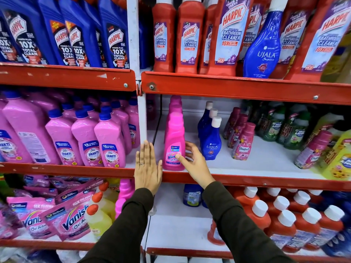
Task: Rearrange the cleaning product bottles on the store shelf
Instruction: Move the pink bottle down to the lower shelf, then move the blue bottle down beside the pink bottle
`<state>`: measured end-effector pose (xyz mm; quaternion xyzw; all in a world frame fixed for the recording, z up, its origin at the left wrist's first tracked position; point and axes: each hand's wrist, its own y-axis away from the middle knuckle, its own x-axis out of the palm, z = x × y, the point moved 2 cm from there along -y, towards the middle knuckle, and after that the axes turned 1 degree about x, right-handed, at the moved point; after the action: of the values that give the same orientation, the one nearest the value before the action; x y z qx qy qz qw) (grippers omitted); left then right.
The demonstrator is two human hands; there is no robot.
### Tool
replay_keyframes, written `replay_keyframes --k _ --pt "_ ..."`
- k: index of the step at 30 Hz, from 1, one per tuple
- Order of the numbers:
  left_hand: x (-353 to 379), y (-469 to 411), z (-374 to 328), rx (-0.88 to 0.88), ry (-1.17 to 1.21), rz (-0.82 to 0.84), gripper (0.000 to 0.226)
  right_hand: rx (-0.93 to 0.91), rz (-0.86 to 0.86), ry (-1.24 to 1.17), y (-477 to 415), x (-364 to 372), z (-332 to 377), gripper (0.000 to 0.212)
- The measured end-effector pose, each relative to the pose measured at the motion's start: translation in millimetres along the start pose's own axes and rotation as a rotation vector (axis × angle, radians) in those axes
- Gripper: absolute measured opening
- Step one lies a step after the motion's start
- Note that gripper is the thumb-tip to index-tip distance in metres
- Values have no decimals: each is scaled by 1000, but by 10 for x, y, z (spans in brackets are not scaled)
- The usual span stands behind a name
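A bright pink Vanish bottle (174, 141) stands at the front of a short row on the middle shelf (247, 174), just right of the white upright. My right hand (193, 160) touches its right side and label with spread fingers, thumb on the front. My left hand (147, 168) is flat and open, fingers together, just left of the bottle, holding nothing. Three dark blue Ujala bottles (209, 137) stand in a row to the right. One larger Ujala bottle (263, 44) leans among red Harpic bathroom cleaner bottles (190, 38) on the upper shelf.
Pink Shakti bottles (108, 143) fill the middle shelf's left bay. Small Comfort bottles (242, 143) and green and yellow bottles (296, 128) stand to the right. Blue Harpic bottles (76, 33) sit upper left. Below are Vanish pouches (70, 221) and red white-capped bottles (284, 219).
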<state>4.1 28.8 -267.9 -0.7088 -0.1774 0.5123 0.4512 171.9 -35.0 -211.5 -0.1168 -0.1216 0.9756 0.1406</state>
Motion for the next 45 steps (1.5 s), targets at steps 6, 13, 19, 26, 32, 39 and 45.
replay_keyframes --k 6,13,19,26,32,39,45 --pt "-64 7 -45 -50 71 37 77 -189 -240 76 150 -282 368 34" --pt "-464 -544 -535 17 152 -95 76 -464 -572 121 301 -800 1175 22" --pt "-1013 -1420 -1001 135 287 -264 74 -718 -770 331 302 -1209 1775 20" --pt "-1400 -2121 -1352 205 214 -339 66 -644 -758 512 -84 -1661 2224 40" --pt "-1399 -2248 -1446 177 154 -310 63 -354 -589 506 -339 -1920 2378 58" --pt "-1366 -2261 -1447 175 121 -331 63 -241 -440 470 -449 -2032 2475 51" --pt "-1371 -2265 -1449 172 97 -335 63 -183 -411 314 -457 -2069 2525 52"
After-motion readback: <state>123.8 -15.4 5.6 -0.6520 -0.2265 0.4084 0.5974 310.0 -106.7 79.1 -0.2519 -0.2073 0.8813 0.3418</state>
